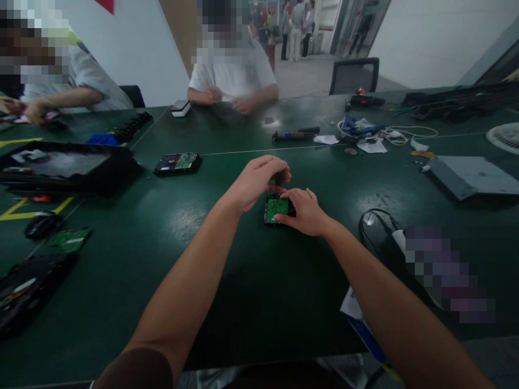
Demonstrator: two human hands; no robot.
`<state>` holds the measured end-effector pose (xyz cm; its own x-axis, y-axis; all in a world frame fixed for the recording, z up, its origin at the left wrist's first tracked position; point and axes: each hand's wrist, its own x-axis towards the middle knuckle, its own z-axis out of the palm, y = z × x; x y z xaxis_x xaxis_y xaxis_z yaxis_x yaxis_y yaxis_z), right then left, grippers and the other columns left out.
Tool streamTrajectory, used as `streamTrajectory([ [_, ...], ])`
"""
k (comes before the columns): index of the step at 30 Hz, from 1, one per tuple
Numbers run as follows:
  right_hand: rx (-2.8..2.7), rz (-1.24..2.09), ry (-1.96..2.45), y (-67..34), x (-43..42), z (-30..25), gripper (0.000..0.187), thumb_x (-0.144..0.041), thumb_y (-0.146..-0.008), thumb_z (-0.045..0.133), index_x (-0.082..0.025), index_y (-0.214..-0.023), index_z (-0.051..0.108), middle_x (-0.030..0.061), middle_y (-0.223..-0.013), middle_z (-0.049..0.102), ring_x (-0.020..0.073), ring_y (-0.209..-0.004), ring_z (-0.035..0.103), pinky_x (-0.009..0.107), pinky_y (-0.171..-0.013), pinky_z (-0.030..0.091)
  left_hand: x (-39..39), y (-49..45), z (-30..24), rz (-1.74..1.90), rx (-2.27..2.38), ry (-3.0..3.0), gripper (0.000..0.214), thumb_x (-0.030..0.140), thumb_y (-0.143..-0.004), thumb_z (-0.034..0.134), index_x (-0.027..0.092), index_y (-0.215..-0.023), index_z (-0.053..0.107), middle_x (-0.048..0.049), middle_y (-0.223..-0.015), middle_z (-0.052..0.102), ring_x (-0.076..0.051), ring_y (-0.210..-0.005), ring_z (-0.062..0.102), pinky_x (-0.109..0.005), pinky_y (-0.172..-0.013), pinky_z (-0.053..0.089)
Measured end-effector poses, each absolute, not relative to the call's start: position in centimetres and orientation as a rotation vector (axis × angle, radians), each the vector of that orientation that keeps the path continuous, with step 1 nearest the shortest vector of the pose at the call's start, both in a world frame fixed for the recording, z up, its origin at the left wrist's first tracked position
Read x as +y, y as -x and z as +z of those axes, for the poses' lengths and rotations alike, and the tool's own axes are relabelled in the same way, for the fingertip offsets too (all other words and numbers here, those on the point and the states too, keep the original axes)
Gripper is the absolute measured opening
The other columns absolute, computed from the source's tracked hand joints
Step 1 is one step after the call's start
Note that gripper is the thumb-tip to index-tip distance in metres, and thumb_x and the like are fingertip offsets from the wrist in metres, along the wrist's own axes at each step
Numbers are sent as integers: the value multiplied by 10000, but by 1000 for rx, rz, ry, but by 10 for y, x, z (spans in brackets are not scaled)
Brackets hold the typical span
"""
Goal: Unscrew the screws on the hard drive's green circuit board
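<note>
Probably light and stiff, the small rectangular black unit with a green circuit board (277,209) lies on the dark green tabletop (227,270); board looks fragile, edges safest to hold. The right hand (307,212), thumb and fingers slightly parted, grips its right side. The left hand (263,182) curls above its far end, contents unclear. No writing legible.

We see a small, dark-edged rectangular device (266,217) lying on our dark green tabletop (243,281) directly before us, its bright green circuit board (276,209) facing up, its right side partly covered by our right hand (306,212), its far end obscured.
</note>
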<state>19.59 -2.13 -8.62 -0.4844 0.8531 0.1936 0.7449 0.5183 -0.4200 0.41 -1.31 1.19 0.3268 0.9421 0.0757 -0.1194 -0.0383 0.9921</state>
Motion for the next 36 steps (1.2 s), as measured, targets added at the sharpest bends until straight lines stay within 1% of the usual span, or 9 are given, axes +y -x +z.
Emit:
streamTrajectory([
  [6,-2388,401,1315,-196,-21,-87,572,-652,-903,665,-252,-1297,562,131,-1377,628,365,-1340,548,670,-1228,239,-13,-4,13,1063,887,-1359,206,358,-870,648,166,-857,724,-79,-947,683,-201,-917,654,-282,-684,587],
  [11,-2407,389,1310,-196,-22,-85,574,-655,-920,638,-236,-1302,553,138,-1382,621,362,-1332,553,676,-1231,241,-14,-3,14,1041,894,-1369,211,371,-908,643,169,-904,702,-80,-939,700,-199,-916,674,-287,-701,584],
  [18,-2397,397,1325,-196,-22,-85,564,-639,-912,652,-248,-1308,559,127,-1383,621,364,-1343,546,677,-1240,234,-12,-2,12,1051,884,-1360,228,385,-968,592,176,-949,681,-107,-1017,724,-223,-1002,691,-279,-675,589],
  [23,-2394,405,1332,-195,-24,-83,575,-648,-914,647,-243,-1313,565,129,-1382,624,362,-1354,544,665,-1247,228,-11,-2,13,1061,889,-1388,249,391,-985,586,168,-948,690,-97,-994,693,-207,-975,669,-277,-695,597],
  [30,-2389,378,1323,-195,-23,-86,610,-655,-922,635,-211,-1335,566,146,-1383,628,362,-1349,548,659,-1241,229,-9,-2,9,1041,944,-1500,342,499,-978,634,169,-946,720,-74,-976,667,-176,-915,636,-253,-699,576],
  [36,-2387,381,1330,-194,-25,-84,586,-640,-924,643,-215,-1323,581,142,-1386,629,361,-1356,542,650,-1241,230,-8,-1,7,1056,928,-1503,321,477,-970,654,167,-932,731,-71,-952,662,-175,-885,636,-268,-686,580],
])
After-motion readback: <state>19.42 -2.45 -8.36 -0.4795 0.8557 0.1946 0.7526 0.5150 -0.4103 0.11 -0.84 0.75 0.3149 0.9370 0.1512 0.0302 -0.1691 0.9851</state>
